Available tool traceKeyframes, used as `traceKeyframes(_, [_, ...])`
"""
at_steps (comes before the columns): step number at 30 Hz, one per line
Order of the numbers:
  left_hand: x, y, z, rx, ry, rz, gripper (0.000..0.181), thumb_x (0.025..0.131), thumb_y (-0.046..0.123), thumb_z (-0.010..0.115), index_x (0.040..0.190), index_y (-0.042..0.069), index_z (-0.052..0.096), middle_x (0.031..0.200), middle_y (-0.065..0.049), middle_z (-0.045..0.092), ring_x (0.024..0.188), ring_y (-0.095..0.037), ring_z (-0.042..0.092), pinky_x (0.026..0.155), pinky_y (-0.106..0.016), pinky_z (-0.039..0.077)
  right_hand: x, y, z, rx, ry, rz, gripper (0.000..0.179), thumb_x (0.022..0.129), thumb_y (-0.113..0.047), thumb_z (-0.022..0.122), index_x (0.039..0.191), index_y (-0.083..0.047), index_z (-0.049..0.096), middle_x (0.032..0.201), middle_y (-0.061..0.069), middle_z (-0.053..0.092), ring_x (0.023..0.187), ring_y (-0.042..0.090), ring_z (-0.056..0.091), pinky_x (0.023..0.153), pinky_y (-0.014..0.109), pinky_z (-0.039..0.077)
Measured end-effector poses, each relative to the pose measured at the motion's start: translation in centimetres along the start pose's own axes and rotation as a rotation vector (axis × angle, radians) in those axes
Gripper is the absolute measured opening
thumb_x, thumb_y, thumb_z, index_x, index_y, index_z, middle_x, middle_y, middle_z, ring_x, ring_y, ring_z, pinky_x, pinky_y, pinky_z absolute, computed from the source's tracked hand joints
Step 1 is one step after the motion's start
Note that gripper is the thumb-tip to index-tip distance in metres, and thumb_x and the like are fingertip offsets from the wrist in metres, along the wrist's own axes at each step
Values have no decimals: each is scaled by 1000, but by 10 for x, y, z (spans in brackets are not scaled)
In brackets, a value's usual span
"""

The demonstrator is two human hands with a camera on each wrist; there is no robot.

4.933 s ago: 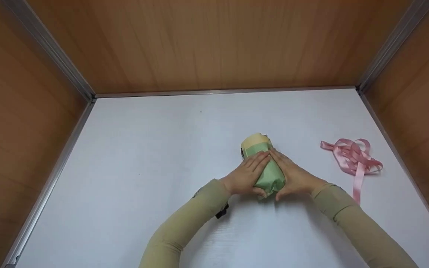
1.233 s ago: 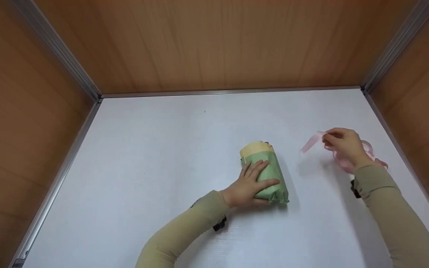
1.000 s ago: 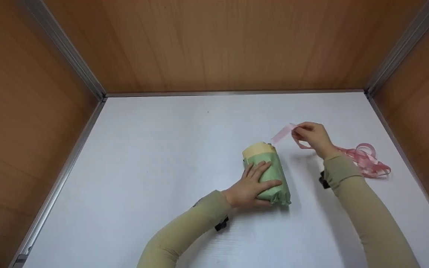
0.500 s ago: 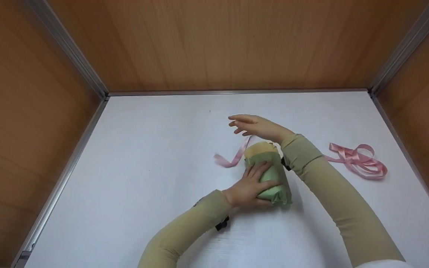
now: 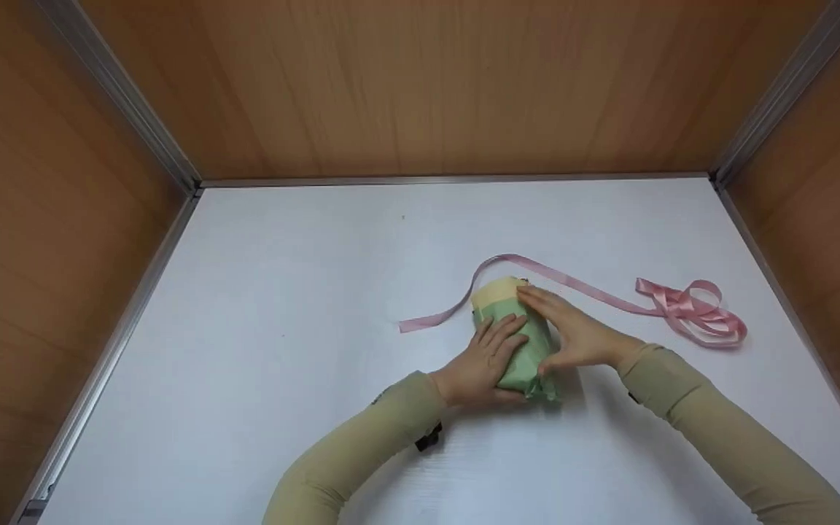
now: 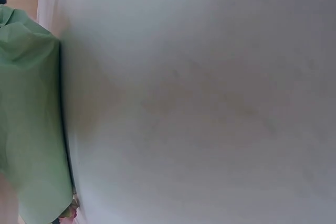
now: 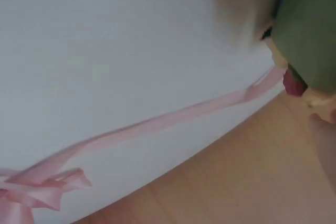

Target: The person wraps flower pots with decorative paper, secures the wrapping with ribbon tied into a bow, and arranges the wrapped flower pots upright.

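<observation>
A cylindrical bundle wrapped in green and pale yellow paper (image 5: 534,351) lies slanted on the white table. Dark red petals (image 7: 295,83) peek from its far end in the right wrist view. My left hand (image 5: 477,370) rests on the bundle's left side and top, fingers spread. At its right side, my right hand (image 5: 582,337) touches the paper near the yellow band, fingers straight and thumb apart. A pink satin ribbon (image 5: 577,282) curves round behind the far end, its loose tip to the left of the bundle. In the left wrist view the green paper (image 6: 31,114) fills the left edge.
The ribbon's remaining length sits in a looped heap (image 5: 708,324) at the right of the table (image 5: 303,277). Wooden panels (image 5: 420,87) with metal edging enclose the back and both sides.
My right hand has pinched the ribbon's end, drawn it leftward behind the bundle, let go, and come back to the bundle's right side. My left hand has stayed on the bundle.
</observation>
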State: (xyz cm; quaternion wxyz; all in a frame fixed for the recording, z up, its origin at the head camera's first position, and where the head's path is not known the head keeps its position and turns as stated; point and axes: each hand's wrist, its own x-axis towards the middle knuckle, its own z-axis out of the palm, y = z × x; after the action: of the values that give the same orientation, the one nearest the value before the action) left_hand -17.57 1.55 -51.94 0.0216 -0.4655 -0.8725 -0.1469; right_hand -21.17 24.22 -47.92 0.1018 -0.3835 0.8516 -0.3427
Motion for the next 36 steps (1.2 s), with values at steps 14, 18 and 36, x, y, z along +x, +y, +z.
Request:
traceKeyframes(14, [-3, 6, 9, 145, 116, -34, 84, 80, 58, 66, 134, 7, 25, 134, -20, 16, 124, -34, 18, 102, -46, 25, -10, -5, 37, -35, 52, 50, 117, 65, -43, 83, 151, -2, 14, 158, 16, 12, 144, 38, 9, 111, 61, 18])
traceKeyframes(18, [-2, 7, 5, 125, 65, -66, 85, 81, 59, 64, 137, 8, 25, 136, -18, 16, 125, -32, 20, 103, -45, 25, -9, -7, 37, -62, 38, 64, 118, 64, -45, 83, 151, -2, 15, 158, 14, 12, 144, 36, 10, 111, 59, 20])
traceKeyframes(36, [-17, -42, -16, -66, 196, -652, 60, 88, 17, 65, 136, -3, 35, 135, -30, 33, 115, -41, 42, 91, -46, 45, -2, -12, 38, -70, 12, 115, 117, 62, -47, 84, 151, -8, 18, 158, 6, 14, 145, 29, 11, 112, 53, 24])
